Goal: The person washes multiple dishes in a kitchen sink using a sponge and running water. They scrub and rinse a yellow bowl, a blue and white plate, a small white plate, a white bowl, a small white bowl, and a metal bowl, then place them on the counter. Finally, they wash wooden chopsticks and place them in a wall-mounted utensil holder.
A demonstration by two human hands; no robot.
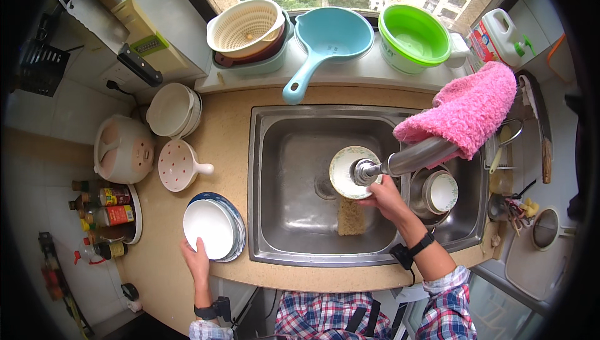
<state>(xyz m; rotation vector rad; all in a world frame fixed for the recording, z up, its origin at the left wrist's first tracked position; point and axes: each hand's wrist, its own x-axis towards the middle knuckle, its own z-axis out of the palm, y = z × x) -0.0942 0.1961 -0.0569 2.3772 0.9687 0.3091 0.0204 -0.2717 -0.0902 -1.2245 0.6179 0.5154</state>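
My right hand (385, 194) grips the lower right rim of a white bowl with a floral border (341, 171), under the faucet spout (365, 171) and over the large basin of a steel sink (300, 185). Below the bowl a tan sponge-like scrubbing pad (351, 218) lies on the basin floor. At the left, my left hand (197, 258) holds the lower edge of a white bowl (209, 227), thumb over its rim. That bowl sits on stacked blue-rimmed plates (240, 218) on the counter. Whether water runs is hidden by the faucet.
A pink towel (468, 105) drapes the faucet. The smaller basin holds nested bowls (443, 192). A dotted pan (177, 164), white bowls (171, 110) and a rice cooker (124, 148) stand left. A blue ladle (335, 33), colander (246, 26) and green basin (415, 35) line the sill.
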